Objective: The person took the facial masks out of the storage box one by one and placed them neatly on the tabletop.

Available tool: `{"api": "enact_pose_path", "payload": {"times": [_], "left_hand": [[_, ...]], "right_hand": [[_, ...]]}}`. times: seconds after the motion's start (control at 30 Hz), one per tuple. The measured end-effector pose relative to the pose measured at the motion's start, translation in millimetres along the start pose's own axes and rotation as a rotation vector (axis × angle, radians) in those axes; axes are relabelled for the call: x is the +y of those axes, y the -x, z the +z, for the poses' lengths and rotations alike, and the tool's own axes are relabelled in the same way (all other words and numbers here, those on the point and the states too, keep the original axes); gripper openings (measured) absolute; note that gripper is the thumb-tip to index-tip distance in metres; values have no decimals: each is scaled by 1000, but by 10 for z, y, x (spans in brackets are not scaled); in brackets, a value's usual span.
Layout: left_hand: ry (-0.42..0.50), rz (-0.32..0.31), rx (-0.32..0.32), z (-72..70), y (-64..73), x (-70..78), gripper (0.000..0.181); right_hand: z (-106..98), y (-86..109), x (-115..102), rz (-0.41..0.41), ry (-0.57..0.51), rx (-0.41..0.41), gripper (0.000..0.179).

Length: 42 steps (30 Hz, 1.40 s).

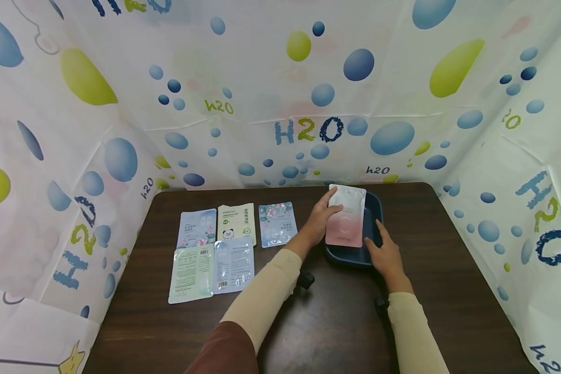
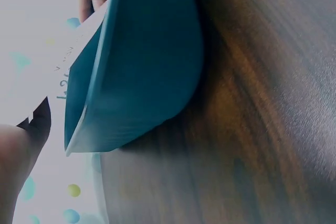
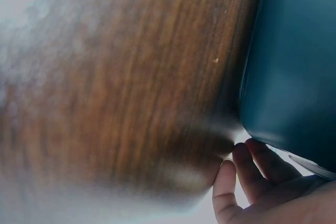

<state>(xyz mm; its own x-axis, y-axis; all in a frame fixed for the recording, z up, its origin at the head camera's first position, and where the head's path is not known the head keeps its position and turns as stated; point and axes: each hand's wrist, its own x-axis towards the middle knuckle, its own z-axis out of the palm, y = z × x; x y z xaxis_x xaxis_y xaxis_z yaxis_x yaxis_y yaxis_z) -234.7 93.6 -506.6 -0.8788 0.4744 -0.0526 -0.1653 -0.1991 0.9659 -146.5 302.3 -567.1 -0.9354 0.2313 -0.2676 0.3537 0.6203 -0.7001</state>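
Observation:
My left hand (image 1: 317, 221) pinches a pink-and-white sheet mask packet (image 1: 350, 228) by its left edge, thumb across the front. The packet stands nearly upright over a dark blue plastic tray (image 1: 355, 257) and covers much of its inside. At the tray's right side, my right hand (image 1: 387, 258) holds the rim, with the thumb on the inner side and the fingers along the outer wall. In the right wrist view, its fingers (image 3: 257, 169) lie close against the tray's wall (image 3: 294, 77). The left wrist view shows the tray's outer wall (image 2: 152, 51) from the side.
Left of the tray, several flat packets lie on the dark wood table (image 1: 336, 322): floral blue ones (image 1: 196, 228) (image 1: 278, 223), a cream one with a bear (image 1: 236, 223), a pale green one (image 1: 191, 272) and a light blue one (image 1: 234, 265). A printed curtain (image 1: 262, 67) surrounds the table.

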Motion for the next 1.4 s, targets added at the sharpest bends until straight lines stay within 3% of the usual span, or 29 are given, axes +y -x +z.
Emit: {"api": "enact_pose_path", "payload": {"times": [0.47,0.83,1.4], "left_hand": [[67,38,-25,-105,26,170,64],[113,80,-18,-199,70,349,65],[69,145,-35,-340,122,596,66]], "right_hand": [[14,-12,12,-34,13,25,75],[23,-4,-14,-6,3,13,74],[20,-7,0,-18,8,20,76]]}}
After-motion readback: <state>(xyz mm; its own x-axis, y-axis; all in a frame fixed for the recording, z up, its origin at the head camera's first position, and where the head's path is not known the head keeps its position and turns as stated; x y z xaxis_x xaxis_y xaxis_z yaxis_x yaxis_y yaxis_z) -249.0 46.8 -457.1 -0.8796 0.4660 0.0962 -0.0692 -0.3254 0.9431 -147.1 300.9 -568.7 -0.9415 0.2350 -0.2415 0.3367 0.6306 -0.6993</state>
